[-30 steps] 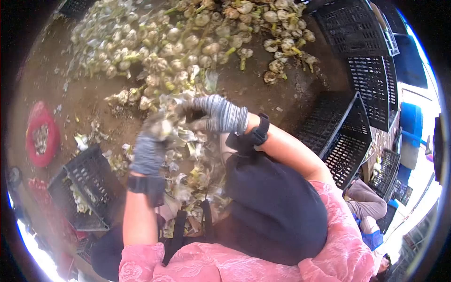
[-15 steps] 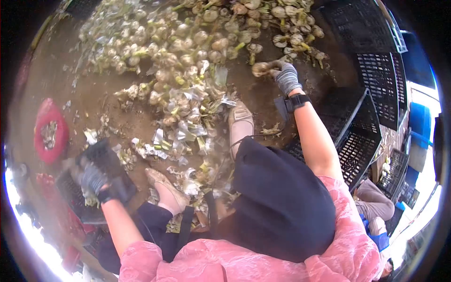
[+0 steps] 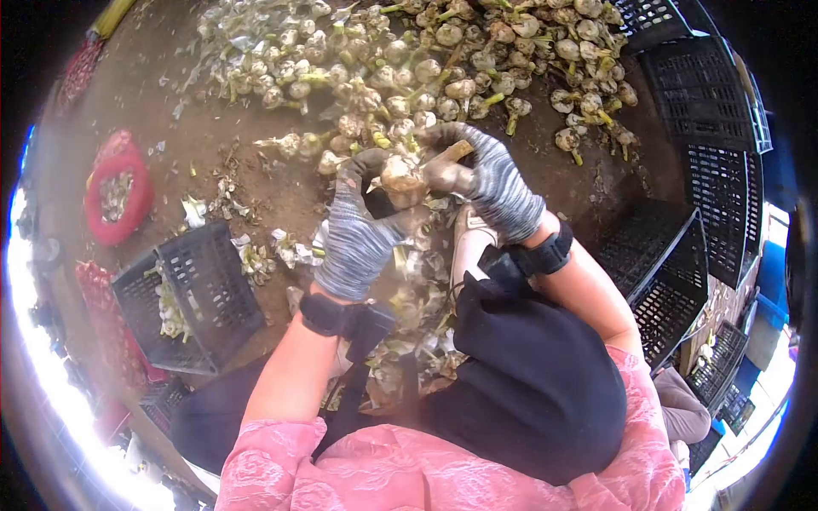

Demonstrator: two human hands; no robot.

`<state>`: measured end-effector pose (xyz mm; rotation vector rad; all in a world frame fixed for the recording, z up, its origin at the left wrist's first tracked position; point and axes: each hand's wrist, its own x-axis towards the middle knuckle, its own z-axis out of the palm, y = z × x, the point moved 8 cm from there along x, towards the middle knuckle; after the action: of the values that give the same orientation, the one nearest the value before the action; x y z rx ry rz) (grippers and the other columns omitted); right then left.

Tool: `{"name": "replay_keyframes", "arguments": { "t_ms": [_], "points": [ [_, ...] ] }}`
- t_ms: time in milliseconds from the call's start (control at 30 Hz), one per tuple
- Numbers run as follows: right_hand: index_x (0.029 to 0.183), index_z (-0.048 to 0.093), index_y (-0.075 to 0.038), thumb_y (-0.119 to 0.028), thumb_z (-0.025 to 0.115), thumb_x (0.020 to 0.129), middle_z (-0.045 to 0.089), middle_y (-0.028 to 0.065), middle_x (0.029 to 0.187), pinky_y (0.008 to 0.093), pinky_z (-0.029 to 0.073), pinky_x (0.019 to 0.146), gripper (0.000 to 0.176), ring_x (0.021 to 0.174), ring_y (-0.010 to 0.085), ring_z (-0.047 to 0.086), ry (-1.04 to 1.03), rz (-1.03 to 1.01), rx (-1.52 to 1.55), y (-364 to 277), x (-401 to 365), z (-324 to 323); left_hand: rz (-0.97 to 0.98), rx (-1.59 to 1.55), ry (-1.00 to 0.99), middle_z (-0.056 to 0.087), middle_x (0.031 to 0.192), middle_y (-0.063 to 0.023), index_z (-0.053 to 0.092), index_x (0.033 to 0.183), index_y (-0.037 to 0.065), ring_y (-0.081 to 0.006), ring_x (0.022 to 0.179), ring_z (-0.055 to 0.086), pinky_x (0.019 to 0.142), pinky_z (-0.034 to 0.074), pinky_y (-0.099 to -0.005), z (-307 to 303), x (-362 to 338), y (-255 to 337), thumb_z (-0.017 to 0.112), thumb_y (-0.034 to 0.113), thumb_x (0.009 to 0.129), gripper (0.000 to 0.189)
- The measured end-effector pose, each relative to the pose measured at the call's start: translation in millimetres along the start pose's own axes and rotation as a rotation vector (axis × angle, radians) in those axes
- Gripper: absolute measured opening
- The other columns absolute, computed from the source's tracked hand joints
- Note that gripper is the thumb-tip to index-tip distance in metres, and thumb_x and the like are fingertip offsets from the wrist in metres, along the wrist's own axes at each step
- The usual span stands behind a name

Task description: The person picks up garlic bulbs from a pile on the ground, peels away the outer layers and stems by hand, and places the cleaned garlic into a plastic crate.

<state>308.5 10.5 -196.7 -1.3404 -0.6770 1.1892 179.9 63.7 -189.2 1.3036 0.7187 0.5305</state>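
At the scene's middle, a garlic bulb (image 3: 404,179) is grasped, left hand (image 3: 354,228) curled about its body, right hand (image 3: 496,180) pinching its stalk (image 3: 455,153); probably light and firm, its papery skin may slip, so best held round the body

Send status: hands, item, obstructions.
Right grey-striped gloved hand holds round whitish garlic bulb. Left grey-striped gloved hand cupped open alongside, contact unclear. Nothing visibly blocking.
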Motion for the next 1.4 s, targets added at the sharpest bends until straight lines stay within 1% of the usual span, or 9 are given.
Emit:
{"name": "replay_keyframes", "arguments": {
  "t_ms": [100, 233, 400, 500, 900, 1100, 1200, 1367, 1400],
  "points": [
    [0.090, 0.056, -0.001, -0.019, 0.073, 0.069, 0.060, 0.0040, 0.079, 0.0251, 0.046, 0.066, 0.032, 0.072, 0.0079, 0.052, 0.029, -0.121, -0.173, -5, 1, 2, 0.164, 0.031, 0.066, 0.049, 0.107, -0.0079, 0.040, 0.111, 0.004, -0.0165, 0.096, 0.050, 0.088, 0.042, -0.0310, 2, -4, 7, 0.080, 0.012, 0.059, 0.066],
    [0.089, 0.056, 0.000, -0.013, 0.073, 0.069, 0.060, 0.0031, 0.080, 0.0255, 0.046, 0.067, 0.029, 0.073, 0.0075, 0.052, 0.058, -0.055, 0.041, -7, -4, 3, 0.235, 0.016, 0.141, 0.047, 0.111, -0.0084, 0.038, 0.111, 0.006, -0.0179, 0.101, 0.048, 0.089, 0.041, -0.0315, 3, -10, 11, 0.079, 0.009, 0.059, 0.066],
    [0.102, 0.054, 0.000, -0.011, 0.072, 0.070, 0.060, 0.0034, 0.088, 0.0254, 0.046, 0.074, 0.038, 0.080, 0.0084, 0.052, -0.012, -0.099, 0.116, -16, -8, 8, 0.351, -0.030, 0.174, 0.045, 0.116, -0.0087, 0.039, 0.114, 0.009, -0.0184, 0.104, 0.048, 0.090, 0.041, -0.0327, 4, -16, 15, 0.079, 0.007, 0.059, 0.068],
    [0.118, 0.049, -0.001, -0.007, 0.069, 0.071, 0.059, 0.0047, 0.098, 0.0259, 0.044, 0.081, 0.051, 0.089, 0.0110, 0.053, -0.059, -0.055, 0.100, -13, -10, 8, 0.371, 0.282, 0.156, 0.045, 0.117, -0.0069, 0.041, 0.118, 0.009, -0.0181, 0.104, 0.048, 0.089, 0.042, -0.0331, 2, -19, 20, 0.078, 0.005, 0.060, 0.069],
    [0.117, 0.048, 0.000, -0.003, 0.067, 0.071, 0.058, 0.0059, 0.100, 0.0265, 0.045, 0.080, 0.050, 0.090, 0.0115, 0.054, -0.109, -0.038, 0.131, -12, -12, 9, 0.517, 0.420, 0.226, 0.050, 0.110, -0.0053, 0.046, 0.114, 0.007, -0.0177, 0.100, 0.050, 0.088, 0.042, -0.0322, -2, -27, 27, 0.080, 0.010, 0.059, 0.065],
    [0.112, 0.051, 0.002, -0.007, 0.067, 0.073, 0.060, 0.0059, 0.097, 0.0260, 0.046, 0.078, 0.043, 0.086, 0.0099, 0.055, -0.145, 0.007, 0.090, 0, -10, 5, 0.108, -0.048, 0.153, 0.052, 0.104, -0.0077, 0.044, 0.114, 0.002, -0.0180, 0.096, 0.052, 0.085, 0.044, -0.0313, -3, -20, 7, 0.075, 0.026, 0.067, 0.061],
    [0.110, 0.052, 0.002, -0.006, 0.067, 0.073, 0.061, 0.0059, 0.094, 0.0251, 0.047, 0.076, 0.041, 0.084, 0.0094, 0.055, -0.192, -0.047, 0.155, -5, -12, 12, -0.392, -0.546, 0.066, 0.054, 0.102, -0.0080, 0.044, 0.116, 0.003, -0.0187, 0.087, 0.055, 0.075, 0.049, -0.0312, 6, -25, -30, 0.047, 0.062, 0.077, 0.070],
    [0.112, 0.051, 0.000, -0.005, 0.067, 0.073, 0.061, 0.0056, 0.095, 0.0248, 0.048, 0.074, 0.043, 0.084, 0.0088, 0.055, -0.249, 0.019, 0.013, 8, -11, 13, -0.497, -0.625, 0.144, 0.054, 0.103, -0.0058, 0.046, 0.115, 0.005, -0.0164, 0.087, 0.055, 0.074, 0.049, -0.0291, 5, -24, -48, 0.041, 0.065, 0.077, 0.072],
    [0.112, 0.050, 0.000, -0.004, 0.066, 0.073, 0.061, 0.0056, 0.095, 0.0249, 0.048, 0.074, 0.043, 0.084, 0.0089, 0.055, -0.206, -0.002, 0.106, 11, -10, 10, -0.353, -0.519, 0.096, 0.052, 0.105, -0.0063, 0.043, 0.116, 0.005, -0.0160, 0.089, 0.054, 0.076, 0.048, -0.0285, 4, -19, -38, 0.050, 0.052, 0.076, 0.063]
  ]
}}
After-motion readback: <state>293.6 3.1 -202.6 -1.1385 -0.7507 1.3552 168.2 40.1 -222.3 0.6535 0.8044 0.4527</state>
